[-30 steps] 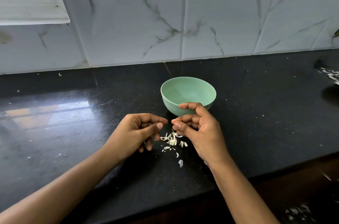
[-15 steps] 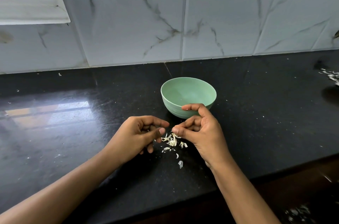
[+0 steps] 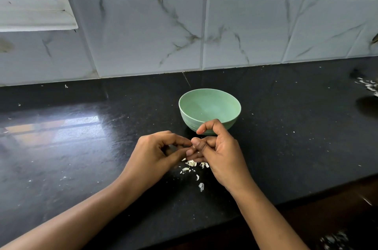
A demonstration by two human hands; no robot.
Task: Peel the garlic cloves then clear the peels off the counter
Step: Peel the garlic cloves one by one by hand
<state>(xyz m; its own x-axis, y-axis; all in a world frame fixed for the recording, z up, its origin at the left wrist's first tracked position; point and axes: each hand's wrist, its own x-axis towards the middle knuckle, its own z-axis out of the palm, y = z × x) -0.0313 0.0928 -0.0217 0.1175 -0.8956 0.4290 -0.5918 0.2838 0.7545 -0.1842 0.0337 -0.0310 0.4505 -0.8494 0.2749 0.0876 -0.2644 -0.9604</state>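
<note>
My left hand (image 3: 155,153) and my right hand (image 3: 223,155) meet fingertip to fingertip just above the black counter (image 3: 286,139). Between the curled fingers and thumbs of both hands a small pale garlic clove (image 3: 191,148) is pinched; most of it is hidden. Directly below the hands lies a little heap of white garlic peels (image 3: 191,163), with a stray peel (image 3: 201,186) nearer the front edge. A mint-green bowl (image 3: 187,116) stands just behind my right hand, and what shows of its inside holds nothing.
More peels (image 3: 369,86) lie at the far right of the counter. A marble-tiled wall rises behind the bowl, and a window sill (image 3: 34,14) sits at the upper left. Below the counter's front edge, scraps (image 3: 335,239) lie on the dark floor.
The two hands, a short gap apart before, have closed together so their fingertips now touch over the peel heap. The bowl and the peels have not moved.
</note>
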